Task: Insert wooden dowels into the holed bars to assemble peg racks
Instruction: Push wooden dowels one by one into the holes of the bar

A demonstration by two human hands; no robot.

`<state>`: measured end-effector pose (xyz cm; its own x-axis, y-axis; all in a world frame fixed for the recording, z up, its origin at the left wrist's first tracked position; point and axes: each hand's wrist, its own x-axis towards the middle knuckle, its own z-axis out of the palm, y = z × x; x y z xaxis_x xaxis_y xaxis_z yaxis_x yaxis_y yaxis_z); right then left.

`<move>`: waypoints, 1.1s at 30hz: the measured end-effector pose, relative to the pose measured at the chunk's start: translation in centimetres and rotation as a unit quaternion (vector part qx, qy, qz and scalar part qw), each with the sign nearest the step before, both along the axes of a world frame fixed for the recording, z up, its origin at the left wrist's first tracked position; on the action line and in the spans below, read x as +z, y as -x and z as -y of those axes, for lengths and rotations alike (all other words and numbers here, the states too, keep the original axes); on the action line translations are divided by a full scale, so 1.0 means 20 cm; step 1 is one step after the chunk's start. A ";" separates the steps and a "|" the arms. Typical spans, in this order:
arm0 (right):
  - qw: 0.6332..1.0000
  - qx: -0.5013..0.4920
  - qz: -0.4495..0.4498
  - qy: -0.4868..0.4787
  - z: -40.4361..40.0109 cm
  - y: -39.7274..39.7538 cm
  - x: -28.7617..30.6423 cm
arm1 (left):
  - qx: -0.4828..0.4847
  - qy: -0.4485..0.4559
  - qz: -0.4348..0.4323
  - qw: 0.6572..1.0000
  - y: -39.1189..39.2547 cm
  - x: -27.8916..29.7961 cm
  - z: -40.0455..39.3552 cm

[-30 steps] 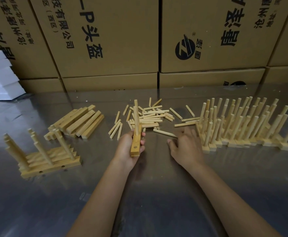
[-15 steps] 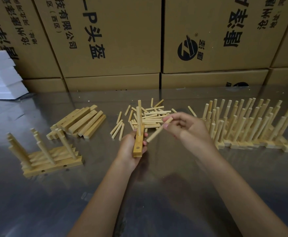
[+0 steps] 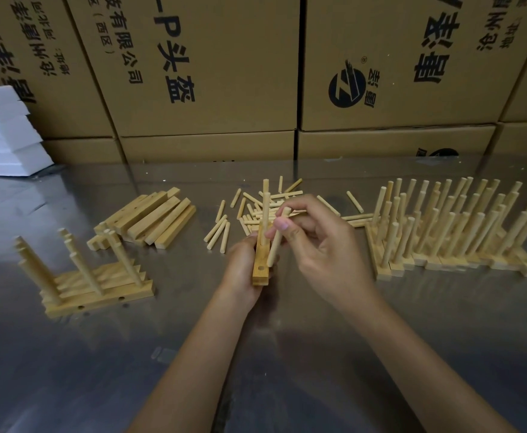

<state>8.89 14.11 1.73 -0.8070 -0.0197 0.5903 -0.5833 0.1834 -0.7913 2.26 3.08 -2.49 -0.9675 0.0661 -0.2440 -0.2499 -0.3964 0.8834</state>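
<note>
Head view: left hand (image 3: pixel 243 264) grips holed bar (image 3: pixel 260 267); right hand (image 3: pixel 324 245) pinches dowel (image 3: pixel 275 242) just above it.

- Both forearms reach up from the bottom edge and draw together near the middle of the view; both are bare, no sleeve showing
- The left hand (image 3: pixel 243 264) sits low and near the centre, palm turned inward; its fingers curl round the holed bar (image 3: pixel 260 260) and grip it from the left side; the fingertips are hidden behind the bar
- The right hand (image 3: pixel 324 245) is just beside the left and a little higher, back of the hand toward the camera, wrist bent inward; its thumb and forefinger pinch a dowel (image 3: pixel 275 239) near its upper end; the other fingers curl loosely behind
</note>
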 end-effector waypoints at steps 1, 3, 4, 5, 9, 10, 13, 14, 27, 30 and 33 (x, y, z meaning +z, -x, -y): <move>1.000 0.000 0.000 0.002 0.00 0.00 0.00 | 0.004 0.003 -0.002 1.000 0.00 0.00 0.00; 1.000 0.001 0.006 -0.008 0.02 0.00 -0.01 | 0.005 0.012 -0.012 1.000 -0.01 0.01 0.00; 1.000 0.002 0.009 -0.015 0.03 0.00 -0.02 | 0.003 0.014 -0.015 1.000 -0.02 0.00 0.00; 1.000 0.001 0.011 -0.020 0.04 0.00 -0.03 | 0.003 0.014 -0.015 1.000 -0.02 0.00 0.01; 1.000 -0.013 0.012 -0.013 0.05 0.02 -0.06 | 0.001 0.027 -0.018 0.999 -0.04 0.02 0.00; 1.000 -0.017 0.012 -0.010 0.06 0.03 -0.06 | 0.001 0.030 -0.019 0.999 -0.04 0.02 0.00; 1.000 -0.024 0.013 0.006 0.07 0.04 -0.07 | 0.004 0.025 -0.018 1.000 -0.04 0.02 0.00; 1.000 -0.023 0.014 0.008 0.08 0.05 -0.07 | 0.003 0.022 -0.017 1.000 -0.04 0.02 0.00; 1.000 -0.006 0.005 -0.016 0.07 0.06 -0.08 | 0.014 -0.008 -0.020 1.000 -0.02 0.00 0.01; 0.999 0.006 0.013 -0.033 0.08 0.06 -0.09 | 0.008 -0.016 -0.038 0.999 -0.02 -0.02 0.01; 0.999 0.012 0.020 -0.038 0.08 0.06 -0.09 | -0.001 -0.012 -0.053 0.999 -0.02 -0.03 0.02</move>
